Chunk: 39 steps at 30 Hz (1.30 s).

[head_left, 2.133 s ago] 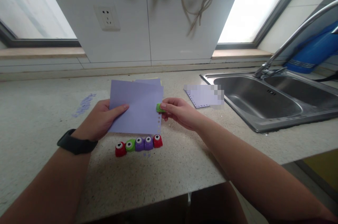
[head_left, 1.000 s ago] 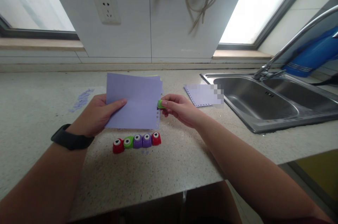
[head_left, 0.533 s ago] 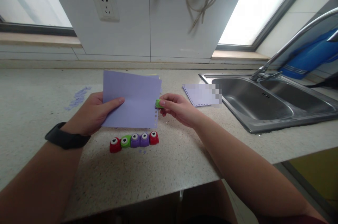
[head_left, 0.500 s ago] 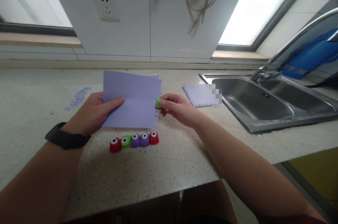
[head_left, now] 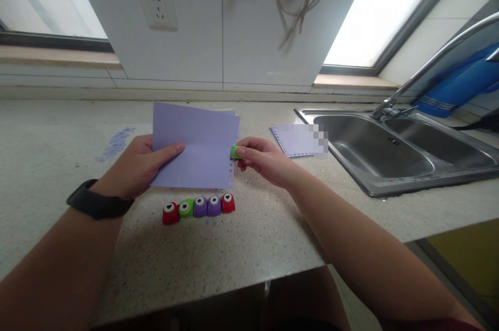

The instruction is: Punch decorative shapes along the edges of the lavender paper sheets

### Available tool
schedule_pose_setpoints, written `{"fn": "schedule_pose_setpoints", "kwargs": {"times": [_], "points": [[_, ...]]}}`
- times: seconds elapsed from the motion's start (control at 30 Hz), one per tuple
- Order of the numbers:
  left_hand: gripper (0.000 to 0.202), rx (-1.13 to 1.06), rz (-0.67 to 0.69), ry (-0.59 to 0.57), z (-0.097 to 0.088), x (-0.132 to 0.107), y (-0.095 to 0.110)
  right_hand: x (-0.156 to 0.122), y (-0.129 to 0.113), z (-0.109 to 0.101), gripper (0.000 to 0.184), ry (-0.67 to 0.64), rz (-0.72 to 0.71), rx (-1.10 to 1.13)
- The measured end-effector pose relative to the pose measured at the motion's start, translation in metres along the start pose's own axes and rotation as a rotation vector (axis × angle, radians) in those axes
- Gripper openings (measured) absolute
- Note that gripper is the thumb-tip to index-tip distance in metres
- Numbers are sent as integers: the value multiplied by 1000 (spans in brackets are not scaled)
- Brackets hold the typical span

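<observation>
My left hand [head_left: 146, 164] grips a sheet of purple paper [head_left: 195, 133] by its left side, thumb on top and the other fingers hidden beneath. Between the thumb and fingers of my right hand [head_left: 259, 157] is a small green craft punch [head_left: 235, 152], set on the sheet's right edge. Small punched holes [head_left: 231, 172] run along that edge below the punch. In front of the sheet stands a row of more craft punches: a red one [head_left: 170, 213], a green one [head_left: 186, 208], two purple ones [head_left: 200, 207] and another red one [head_left: 228, 203].
Another purple sheet with a punched border [head_left: 292, 141] lies to the right, close to the double sink [head_left: 374, 164]. Purple paper bits [head_left: 117, 144] are scattered on the speckled counter [head_left: 257, 237] at left, a few near the punches. A tap [head_left: 405, 81] arches over the sink.
Almost nothing differs; the view has shifted very slightly. Both hands keep their holds, with the green craft punch still at the sheet's right edge.
</observation>
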<state>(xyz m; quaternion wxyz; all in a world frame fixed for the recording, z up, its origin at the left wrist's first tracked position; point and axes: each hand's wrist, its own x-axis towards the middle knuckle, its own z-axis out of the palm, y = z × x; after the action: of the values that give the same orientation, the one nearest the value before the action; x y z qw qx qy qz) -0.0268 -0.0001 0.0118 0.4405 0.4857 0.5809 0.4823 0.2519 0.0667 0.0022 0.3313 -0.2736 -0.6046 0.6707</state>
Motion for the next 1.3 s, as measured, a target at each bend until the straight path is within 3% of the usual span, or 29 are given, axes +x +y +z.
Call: {"fn": "schedule_pose_setpoints", "kwargs": {"times": [1.3], "points": [[31,46,-7,19,3,0,1,2,1,2,25,-52,11,16]]}}
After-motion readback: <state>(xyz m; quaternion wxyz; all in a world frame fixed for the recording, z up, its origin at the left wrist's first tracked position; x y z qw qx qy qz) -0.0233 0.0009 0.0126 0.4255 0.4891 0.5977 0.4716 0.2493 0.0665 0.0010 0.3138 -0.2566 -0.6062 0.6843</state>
